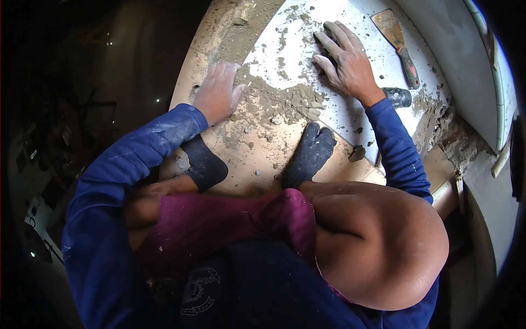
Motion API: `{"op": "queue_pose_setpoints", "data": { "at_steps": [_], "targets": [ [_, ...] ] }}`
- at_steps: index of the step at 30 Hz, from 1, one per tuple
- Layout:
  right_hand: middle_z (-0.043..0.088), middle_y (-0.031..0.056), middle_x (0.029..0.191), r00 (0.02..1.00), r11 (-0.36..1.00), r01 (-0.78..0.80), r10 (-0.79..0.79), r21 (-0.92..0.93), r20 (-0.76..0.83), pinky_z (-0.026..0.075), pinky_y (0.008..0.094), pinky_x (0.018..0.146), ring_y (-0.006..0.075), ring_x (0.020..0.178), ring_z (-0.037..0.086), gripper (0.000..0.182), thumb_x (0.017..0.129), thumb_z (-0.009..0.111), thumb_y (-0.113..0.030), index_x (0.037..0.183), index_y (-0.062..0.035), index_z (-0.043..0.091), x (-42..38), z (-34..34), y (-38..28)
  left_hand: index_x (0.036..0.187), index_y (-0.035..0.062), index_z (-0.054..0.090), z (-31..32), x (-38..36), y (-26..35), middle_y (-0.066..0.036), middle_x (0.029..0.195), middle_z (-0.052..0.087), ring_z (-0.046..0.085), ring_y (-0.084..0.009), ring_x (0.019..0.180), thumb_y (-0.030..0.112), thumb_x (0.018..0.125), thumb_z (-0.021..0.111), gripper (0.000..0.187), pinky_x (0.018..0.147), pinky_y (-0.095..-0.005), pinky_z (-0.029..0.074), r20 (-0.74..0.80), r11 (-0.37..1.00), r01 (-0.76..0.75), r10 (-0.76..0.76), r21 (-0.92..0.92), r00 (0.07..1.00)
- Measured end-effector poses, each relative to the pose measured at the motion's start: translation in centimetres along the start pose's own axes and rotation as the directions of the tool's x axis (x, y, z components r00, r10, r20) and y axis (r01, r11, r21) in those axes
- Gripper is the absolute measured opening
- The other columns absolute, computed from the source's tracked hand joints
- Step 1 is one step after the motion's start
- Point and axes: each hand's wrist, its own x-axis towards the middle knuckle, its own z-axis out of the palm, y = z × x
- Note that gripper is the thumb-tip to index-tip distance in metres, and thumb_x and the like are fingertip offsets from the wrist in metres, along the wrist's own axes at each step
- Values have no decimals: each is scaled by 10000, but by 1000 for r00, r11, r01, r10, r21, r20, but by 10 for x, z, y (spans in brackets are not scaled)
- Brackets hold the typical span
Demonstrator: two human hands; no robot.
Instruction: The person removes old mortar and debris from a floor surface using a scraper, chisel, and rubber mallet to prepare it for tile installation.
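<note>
A white tile (282,46) lies on the floor, strewn with grey-brown mortar crumbs (282,101). My right hand (348,63) rests over the tile, its dusty fingers spread, with nothing in them. At the left, my left hand (218,93) is on the edge of the tan surface (249,159) beside the crumbs. Its dusty fingers lie flat, the thumb apart, and nothing shows in them. Right of my right hand is a scraper (394,41) with a rusty blade and a dark grey and red handle. A dark cylindrical object (397,97) lies near my right wrist.
My feet in dark split-toe socks (309,153) are on the tan surface below the crumbs. Lumps of mortar (438,126) lie along the right edge, near a curved pale wall (452,49). The area beyond the left edge is dark and hard to make out.
</note>
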Motion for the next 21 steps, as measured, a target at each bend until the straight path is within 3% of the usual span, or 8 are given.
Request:
{"op": "queue_pose_setpoints", "data": {
  "at_steps": [5,8,9,13,15,17,20,21],
  "targets": [
    [517,170,1428,1000,999,-24,24,24,20,392,457,1107,383,1335,465,446,954,621,-346,1328,-104,612,-18,5,-14,1292,-19,518,-11,-27,30,-266,1290,518,463,-414,1257,186,898,638,460,1092,-463,363,317,954,-110,200,-279,927],
    [511,181,1434,998,994,-67,66,82,5,386,460,1113,387,1341,463,453,951,626,-330,1330,-83,606,-31,8,-21,1400,-20,461,-5,-11,40,-289,1462,390,348,-442,1382,270,917,636,590,1164,-510,267,-83,993,-99,104,60,991],
    [512,186,1432,996,992,-82,83,93,-9,386,460,1113,390,1338,466,454,950,628,-323,1331,-77,604,-33,9,-24,1479,-23,384,10,-5,30,-279,1579,238,202,-456,1474,381,926,621,725,1206,-539,159,-7,989,-129,130,78,991],
    [563,220,1369,967,929,-240,254,283,-15,364,462,1136,397,1322,489,398,954,610,-256,1284,-33,623,-41,-3,-46,1504,-25,349,70,4,73,-268,1593,244,150,-397,1517,476,932,572,792,1226,-521,105,38,977,-214,213,22,976],
    [575,212,1082,969,942,-200,232,269,-90,453,487,896,406,1008,547,261,883,653,-201,1074,-29,612,-46,-26,-56,1514,-42,311,77,14,111,-271,1588,251,156,-404,1514,462,932,571,812,1228,-515,107,108,934,-319,338,-159,935],
    [564,221,1041,943,953,-230,269,198,-198,470,485,853,404,954,555,281,857,671,-188,1068,-22,590,-52,-43,-45,1531,-31,277,79,26,125,-276,1597,226,145,-422,1512,430,943,559,799,1226,-531,94,15,832,-394,434,-390,901],
    [513,258,1350,812,888,-458,435,38,-389,388,441,1083,385,1265,493,544,885,662,-229,1368,-10,540,-95,-71,-17,1539,-16,272,73,46,122,-277,1610,192,122,-431,1515,434,952,552,792,1221,-551,79,-115,978,-184,173,-98,978],
    [565,279,1234,732,813,-581,506,-30,-457,403,443,1051,389,1191,533,515,870,667,-155,1341,20,553,-105,-82,-15,1550,-10,249,86,53,109,-290,1621,133,54,-436,1522,395,936,577,806,1216,-566,46,-146,988,-148,141,-40,979]
  ]
}}
